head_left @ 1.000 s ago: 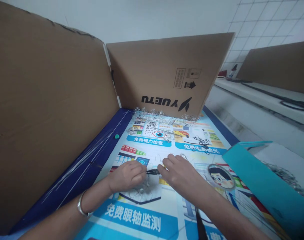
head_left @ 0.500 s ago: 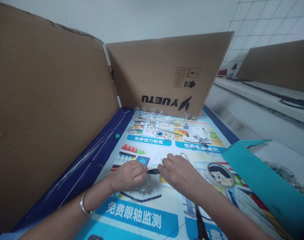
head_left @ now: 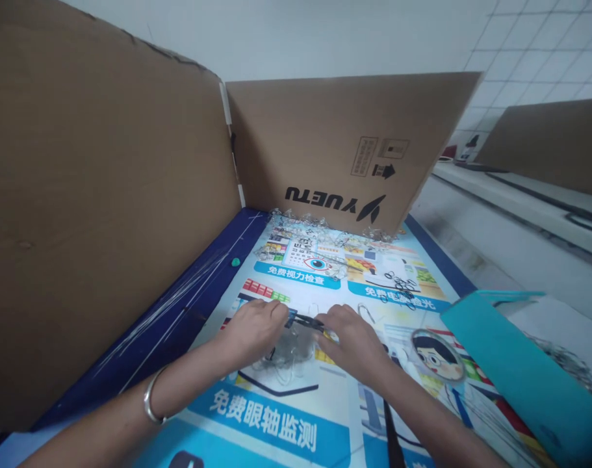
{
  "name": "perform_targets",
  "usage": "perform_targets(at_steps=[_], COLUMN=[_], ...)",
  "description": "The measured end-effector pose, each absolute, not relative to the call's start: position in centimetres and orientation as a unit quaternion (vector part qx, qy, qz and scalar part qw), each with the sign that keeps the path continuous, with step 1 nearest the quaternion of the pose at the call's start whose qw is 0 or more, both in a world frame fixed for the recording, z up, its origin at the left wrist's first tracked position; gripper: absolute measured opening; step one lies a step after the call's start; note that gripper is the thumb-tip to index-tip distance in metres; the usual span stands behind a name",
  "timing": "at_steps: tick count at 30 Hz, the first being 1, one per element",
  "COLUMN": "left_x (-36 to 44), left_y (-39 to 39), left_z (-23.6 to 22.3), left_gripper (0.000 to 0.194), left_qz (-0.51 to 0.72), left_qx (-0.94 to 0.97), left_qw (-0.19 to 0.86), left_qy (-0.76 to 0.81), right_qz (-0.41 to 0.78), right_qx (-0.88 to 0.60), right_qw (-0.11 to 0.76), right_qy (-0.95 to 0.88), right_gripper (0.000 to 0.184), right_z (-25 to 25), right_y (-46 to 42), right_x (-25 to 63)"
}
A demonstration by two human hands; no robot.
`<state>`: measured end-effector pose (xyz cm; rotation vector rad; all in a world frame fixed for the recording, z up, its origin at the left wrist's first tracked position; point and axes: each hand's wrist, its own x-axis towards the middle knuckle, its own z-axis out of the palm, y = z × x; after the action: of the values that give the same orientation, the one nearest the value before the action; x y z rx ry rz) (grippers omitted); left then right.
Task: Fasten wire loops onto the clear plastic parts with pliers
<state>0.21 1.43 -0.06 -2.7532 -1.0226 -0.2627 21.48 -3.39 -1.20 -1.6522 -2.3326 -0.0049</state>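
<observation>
My right hand is closed around a pair of small pliers, and a bit of yellow handle shows at its fingers. The dark jaws of the pliers point left, to the fingertips of my left hand. That hand is closed in a pinch; what it grips is hidden by the fingers. Below the hands, a loose heap of thin, shiny wire pieces lies on the printed sheet. Just beyond my right hand lies a bent wire hook.
Cardboard panels stand at the back and left. Wire pieces line the back panel's foot. Small dark rings lie nearer. At right is a turquoise box holding wire pieces. Long straight wires lie along the left edge.
My left hand has lifted and turned, its fingers now higher. The pliers have shifted up slightly and show more of their jaws and yellow handle. The camera view has swung a little left.
</observation>
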Motion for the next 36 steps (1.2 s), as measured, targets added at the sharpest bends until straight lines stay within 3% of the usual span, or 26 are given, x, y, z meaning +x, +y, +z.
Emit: perform_targets(at_steps=[8,18,36], left_x=[0.1,0.1,-0.3], left_y=[1.4,1.4,2.3], left_z=[1.5,1.5,0.4], left_gripper=[0.013,0.011,0.013], left_qz=[-0.055,-0.078,-0.140], left_qx=[-0.882,-0.864,-0.872], left_qw=[0.006,-0.082,-0.215], left_qy=[-0.468,-0.491,-0.416], right_qz=[-0.017,0.050,0.073], right_qx=[-0.544,-0.513,-0.492], right_qw=[0.089,0.239,0.327], right_qy=[-0.834,-0.823,-0.804], right_gripper=[0.020,0.020,0.023], right_z=[-2.1,-1.4,-4.5], right_y=[-3.8,-4.3,-4.0], right_x=[20.7,19.0,17.5])
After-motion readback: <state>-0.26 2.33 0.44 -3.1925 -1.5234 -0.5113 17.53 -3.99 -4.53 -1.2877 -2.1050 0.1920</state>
